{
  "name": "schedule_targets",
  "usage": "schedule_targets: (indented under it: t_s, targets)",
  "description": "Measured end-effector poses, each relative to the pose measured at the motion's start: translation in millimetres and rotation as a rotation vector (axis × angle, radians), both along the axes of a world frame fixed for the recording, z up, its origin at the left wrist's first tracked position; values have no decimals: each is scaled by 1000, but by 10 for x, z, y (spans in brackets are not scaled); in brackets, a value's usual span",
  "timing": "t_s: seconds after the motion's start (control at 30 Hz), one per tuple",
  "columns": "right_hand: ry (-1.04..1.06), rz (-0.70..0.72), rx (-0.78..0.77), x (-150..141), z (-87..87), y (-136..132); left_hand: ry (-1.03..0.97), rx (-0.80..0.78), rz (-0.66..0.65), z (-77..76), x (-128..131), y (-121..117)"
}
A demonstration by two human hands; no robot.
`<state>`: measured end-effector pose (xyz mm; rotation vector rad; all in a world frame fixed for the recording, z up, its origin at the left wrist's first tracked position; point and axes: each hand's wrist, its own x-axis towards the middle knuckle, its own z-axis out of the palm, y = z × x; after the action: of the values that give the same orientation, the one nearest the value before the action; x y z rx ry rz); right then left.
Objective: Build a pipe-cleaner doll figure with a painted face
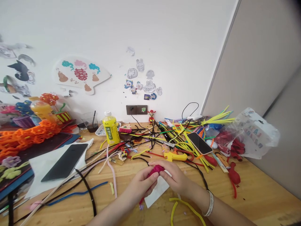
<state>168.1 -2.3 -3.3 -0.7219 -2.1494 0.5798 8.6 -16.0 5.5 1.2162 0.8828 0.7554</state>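
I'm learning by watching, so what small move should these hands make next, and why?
Perhaps squeeze the magenta piece a little more tightly: the left hand and right hand both grip it, and its visible part looks crumpled.

Magenta piece [157, 170] partly hidden by hands [174, 176]; orange craftwork [28, 137] cut off left; leftmost wall cutouts [20, 71] blurred

"What is the wooden worktop [256, 194] carrying?"

"A yellow bottle [111, 131] is standing toward the rear; white paper [160, 190] is lying near the front, between a blue pipe cleaner [80, 192] and a red balloon [234, 174]."
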Motion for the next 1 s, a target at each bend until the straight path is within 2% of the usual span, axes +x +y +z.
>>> schedule_targets:
  t_s: [0.2,0.5,0.7,1.0]
  targets:
    - [59,-27,-20,-34,-120,26,13,38,16,-92,17,27]
    - [-9,4,-51,-2,-57,16,29,106,-24,-157,4,67]
    - [87,-26,-79,-73,-117,9,-17,146,100,-235,71,23]
    - [65,4,-92,-69,-226,30,-135,-63,147,-171,86,20]
